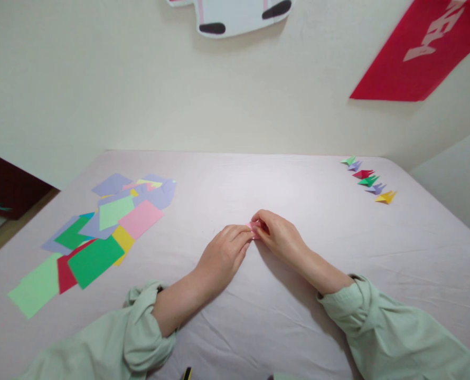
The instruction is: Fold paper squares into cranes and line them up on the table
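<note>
My right hand point(280, 235) pinches a small pink paper point(255, 230) near the middle of the pale tabletop point(215, 192); my left hand point(224, 253), fingers together, touches the paper's left side; whether it pinches, I cannot tell. Loose coloured sheets point(96, 261) lie left, six folded paper figures point(368, 181) right.

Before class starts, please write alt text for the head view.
A person's left hand and right hand handle a small pink paper on a pale tabletop. Loose coloured sheets overlap at left; six folded paper pieces form a row at right.

Fingers point(237, 231) on pink paper point(254, 226)
</note>
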### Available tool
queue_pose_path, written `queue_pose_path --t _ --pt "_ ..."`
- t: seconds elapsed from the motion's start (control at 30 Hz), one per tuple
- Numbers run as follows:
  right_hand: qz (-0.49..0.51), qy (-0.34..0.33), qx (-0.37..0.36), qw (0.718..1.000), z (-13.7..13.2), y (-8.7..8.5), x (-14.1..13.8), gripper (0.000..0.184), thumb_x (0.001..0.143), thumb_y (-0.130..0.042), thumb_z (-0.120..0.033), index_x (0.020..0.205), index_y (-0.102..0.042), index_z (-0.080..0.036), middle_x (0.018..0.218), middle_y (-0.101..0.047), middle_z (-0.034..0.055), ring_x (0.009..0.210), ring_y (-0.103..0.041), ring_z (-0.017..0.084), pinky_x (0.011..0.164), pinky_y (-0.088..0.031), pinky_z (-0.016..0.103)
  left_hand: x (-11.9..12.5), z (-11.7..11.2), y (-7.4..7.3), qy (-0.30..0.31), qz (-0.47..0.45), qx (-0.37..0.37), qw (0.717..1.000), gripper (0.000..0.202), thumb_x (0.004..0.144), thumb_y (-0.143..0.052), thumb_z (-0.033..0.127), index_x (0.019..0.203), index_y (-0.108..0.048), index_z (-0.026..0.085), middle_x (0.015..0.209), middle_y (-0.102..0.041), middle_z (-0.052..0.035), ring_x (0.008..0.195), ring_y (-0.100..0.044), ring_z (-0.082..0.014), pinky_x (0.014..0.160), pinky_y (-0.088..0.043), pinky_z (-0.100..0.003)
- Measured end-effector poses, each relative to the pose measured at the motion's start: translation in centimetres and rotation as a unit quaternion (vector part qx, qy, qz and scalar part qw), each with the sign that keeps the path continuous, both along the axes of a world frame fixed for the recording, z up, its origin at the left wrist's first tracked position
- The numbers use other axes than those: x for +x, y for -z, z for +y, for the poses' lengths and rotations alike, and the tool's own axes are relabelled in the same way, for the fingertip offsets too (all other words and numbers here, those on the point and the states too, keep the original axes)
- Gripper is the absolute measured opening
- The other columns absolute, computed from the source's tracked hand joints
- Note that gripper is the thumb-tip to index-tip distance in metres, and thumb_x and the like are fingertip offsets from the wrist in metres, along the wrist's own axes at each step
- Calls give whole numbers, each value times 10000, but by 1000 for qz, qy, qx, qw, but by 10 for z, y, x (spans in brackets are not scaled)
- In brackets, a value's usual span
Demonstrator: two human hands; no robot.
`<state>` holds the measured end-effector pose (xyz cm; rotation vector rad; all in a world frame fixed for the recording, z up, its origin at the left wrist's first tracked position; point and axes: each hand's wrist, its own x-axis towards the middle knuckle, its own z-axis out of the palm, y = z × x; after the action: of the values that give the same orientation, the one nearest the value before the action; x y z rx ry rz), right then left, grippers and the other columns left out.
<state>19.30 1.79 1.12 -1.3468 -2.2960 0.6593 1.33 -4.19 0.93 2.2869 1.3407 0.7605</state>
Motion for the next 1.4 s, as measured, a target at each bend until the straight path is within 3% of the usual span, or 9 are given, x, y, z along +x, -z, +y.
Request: queue_pose_path --t 0.07,0.2,0.33,0.43,0.57,0.97,1.3,1.4 --pt "3 5 8 1000 1 3 1 176 891 -493 -174 1028 -598 -210 836 -651 17 720 -563 149 655 -389 258 0 0 4 11 36 16 999 309 946 -441 152 1226 -563 206 1265 -612 -84 1196 -529 -227 1017 -443 -432" --pt "37 -24 -2 999 8 6 13 326 855 -455 -82 1130 -571 -213 915 -649 27 807 -594 156 740 -438 280 -2 1 9 -3 71 17 997 333 940 -464 158 1258 -552 197 1275 -615 -86 1199 -536 -232 1016 -450 -439" --pt "-3 -86 21 996 7 -1 25 349 811 -462 -15 1068 -591 -212 993 -617 53 880 -588 170 782 -443 297 -3 2 9 1 66 14 998 332 942 -465 159 1255 -564 206 1267 -623 -78 1192 -542 -222 1017 -453 -426" --pt "-52 -94 39 993 3 -6 24 317 801 -500 -1 1019 -604 -205 1003 -591 60 865 -574 175 772 -431 300 -4 2 10 -4 55 12 998 326 940 -465 153 1240 -577 208 1272 -625 -75 1193 -544 -219 1021 -453 -428" --pt "-43 -97 41 993 2 -7 21 272 804 -561 -20 993 -612 -208 1022 -568 49 811 -557 155 734 -417 282 -4 2 10 -7 51 7 999 329 934 -482 158 1245 -581 204 1274 -626 -78 1194 -547 -223 1019 -456 -432" --pt "48 -77 -14 996 8 -1 23 101 881 -605 -141 864 -686 -200 911 -566 17 714 -544 114 687 -402 257 -3 0 6 3 78 25 997 274 927 -523 156 1187 -605 180 1277 -629 -76 1208 -542 -222 1021 -455 -419" --pt "-5 -2 17 1000 3 -3 9 98 854 -593 -137 778 -639 -176 832 -569 21 710 -526 136 665 -360 262 -3 -1 3 4 66 19 998 183 955 -495 197 1069 -636 168 1084 -682 -62 1047 -592 -208 943 -490 -392" --pt "-24 7 26 999 2 -3 7 87 852 -587 -140 785 -631 -174 841 -573 25 722 -527 143 680 -357 269 -2 -2 2 11 84 21 996 215 945 -511 197 1131 -618 179 1103 -669 -66 1049 -585 -217 933 -491 -398"
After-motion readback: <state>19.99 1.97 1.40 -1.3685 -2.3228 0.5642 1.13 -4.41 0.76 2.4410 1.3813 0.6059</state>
